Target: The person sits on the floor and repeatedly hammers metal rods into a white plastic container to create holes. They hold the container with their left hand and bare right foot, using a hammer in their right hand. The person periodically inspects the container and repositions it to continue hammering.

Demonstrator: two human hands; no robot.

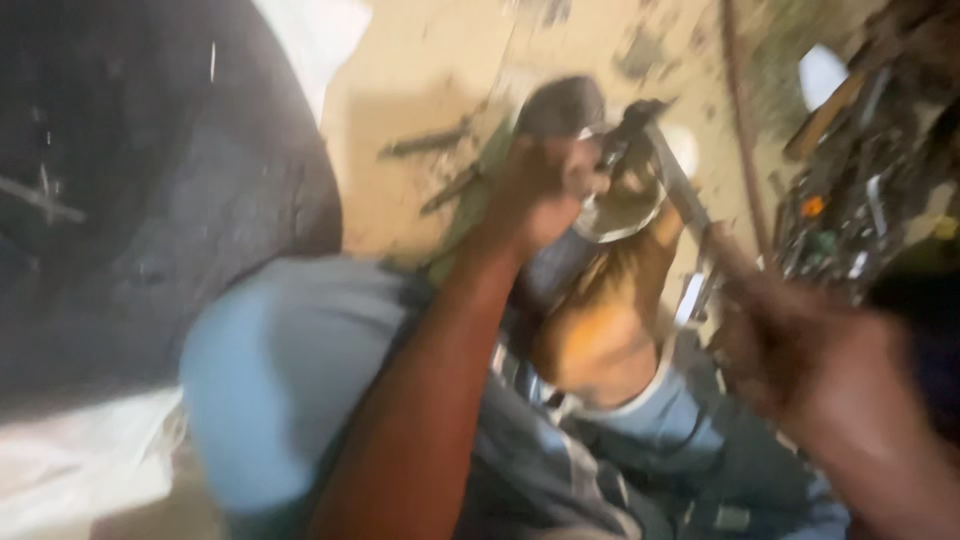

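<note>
Gripping a round metal part (618,205), left hand (540,190) fingers closed; right hand (790,340) wrapped around a long tool (685,195), blurred.

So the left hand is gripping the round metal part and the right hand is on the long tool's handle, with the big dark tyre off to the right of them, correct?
Not quite: the tyre is on the left side, not the right. The head view shows it filling the upper left, while a blurred heap of tools lies on the right. The rest holds: the left hand grips the round metal part, and the right hand is on the long tool's handle.
</note>
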